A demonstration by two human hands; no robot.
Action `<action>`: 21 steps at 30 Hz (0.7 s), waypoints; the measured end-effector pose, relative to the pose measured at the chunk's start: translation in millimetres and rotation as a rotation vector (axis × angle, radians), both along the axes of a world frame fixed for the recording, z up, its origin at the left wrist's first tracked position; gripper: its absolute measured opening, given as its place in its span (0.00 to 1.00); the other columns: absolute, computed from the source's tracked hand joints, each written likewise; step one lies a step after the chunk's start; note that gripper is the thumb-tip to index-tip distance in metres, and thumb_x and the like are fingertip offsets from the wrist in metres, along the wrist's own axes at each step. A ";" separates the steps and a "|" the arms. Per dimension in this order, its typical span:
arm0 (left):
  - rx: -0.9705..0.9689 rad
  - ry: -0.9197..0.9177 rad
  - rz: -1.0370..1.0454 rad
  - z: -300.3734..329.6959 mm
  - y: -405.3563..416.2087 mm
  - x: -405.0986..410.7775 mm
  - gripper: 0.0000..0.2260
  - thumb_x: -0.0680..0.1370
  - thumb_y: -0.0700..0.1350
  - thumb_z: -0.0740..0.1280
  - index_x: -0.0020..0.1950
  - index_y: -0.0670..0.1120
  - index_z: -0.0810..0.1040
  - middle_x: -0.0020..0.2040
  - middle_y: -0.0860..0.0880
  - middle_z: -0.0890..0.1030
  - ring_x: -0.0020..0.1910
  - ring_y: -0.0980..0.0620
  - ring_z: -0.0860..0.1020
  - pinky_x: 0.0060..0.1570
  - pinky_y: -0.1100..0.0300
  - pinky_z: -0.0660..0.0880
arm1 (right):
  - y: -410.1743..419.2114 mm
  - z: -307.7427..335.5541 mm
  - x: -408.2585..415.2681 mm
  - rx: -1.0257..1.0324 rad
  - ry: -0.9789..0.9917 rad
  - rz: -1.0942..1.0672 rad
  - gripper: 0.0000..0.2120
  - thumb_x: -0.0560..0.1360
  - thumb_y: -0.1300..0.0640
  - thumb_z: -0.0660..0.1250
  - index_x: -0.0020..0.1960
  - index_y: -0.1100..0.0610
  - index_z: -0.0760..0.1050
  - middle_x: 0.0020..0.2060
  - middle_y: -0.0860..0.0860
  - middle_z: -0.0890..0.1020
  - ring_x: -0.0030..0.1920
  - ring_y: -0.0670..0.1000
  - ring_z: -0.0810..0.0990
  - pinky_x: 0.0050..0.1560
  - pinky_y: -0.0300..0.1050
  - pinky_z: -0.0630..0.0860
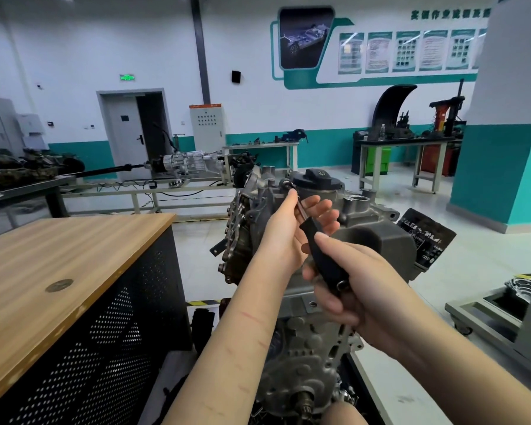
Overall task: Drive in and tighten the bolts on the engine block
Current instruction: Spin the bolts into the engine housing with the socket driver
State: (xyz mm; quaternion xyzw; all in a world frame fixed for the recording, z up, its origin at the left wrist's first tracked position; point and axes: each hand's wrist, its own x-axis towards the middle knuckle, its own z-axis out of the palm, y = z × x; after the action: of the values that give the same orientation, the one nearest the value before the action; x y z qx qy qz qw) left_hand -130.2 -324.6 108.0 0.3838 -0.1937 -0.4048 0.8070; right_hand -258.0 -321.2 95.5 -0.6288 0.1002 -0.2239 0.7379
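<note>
A grey metal engine block [377, 231] stands in the centre with a black filler cap [318, 179] on top. A ratchet wrench with a black handle [319, 256] runs up to a bolt [287, 184] at the block's top left edge. My right hand [359, 289] grips the handle near its lower end. My left hand [292, 228] holds the wrench's metal shaft near its head, its index finger stretched up beside the bolt and the other fingers spread behind the shaft.
A wooden-topped cabinet with perforated black sides [74, 271] stands close on the left. A grey wheeled stand [497, 314] is at the right. Workbenches [405, 148] and a gearbox on a frame [190, 164] line the far wall. A teal pillar [503, 167] rises at right.
</note>
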 end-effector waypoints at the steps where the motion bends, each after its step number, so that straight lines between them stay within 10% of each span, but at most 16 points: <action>1: 0.000 0.010 0.001 0.0 -1.1 -0.1 0.21 0.82 0.53 0.53 0.38 0.40 0.74 0.25 0.47 0.80 0.22 0.50 0.79 0.22 0.62 0.76 | -1.1 0.5 0.4 0.011 -0.001 -0.002 0.15 0.79 0.54 0.56 0.39 0.63 0.68 0.20 0.47 0.73 0.15 0.44 0.62 0.17 0.30 0.54; 21: 0.061 0.086 0.003 13.0 -4.1 -3.5 0.21 0.82 0.54 0.52 0.36 0.43 0.69 0.17 0.52 0.68 0.13 0.54 0.66 0.19 0.69 0.69 | -6.7 10.7 9.2 0.144 0.028 -0.055 0.11 0.78 0.56 0.58 0.40 0.61 0.68 0.26 0.52 0.72 0.16 0.45 0.63 0.16 0.29 0.54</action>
State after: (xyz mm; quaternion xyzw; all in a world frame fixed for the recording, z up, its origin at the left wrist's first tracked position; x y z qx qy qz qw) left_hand -133.6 -328.7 120.9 0.3910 -0.1459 -0.4255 0.8030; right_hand -248.8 -327.9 106.2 -0.5740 0.1437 -0.2274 0.7734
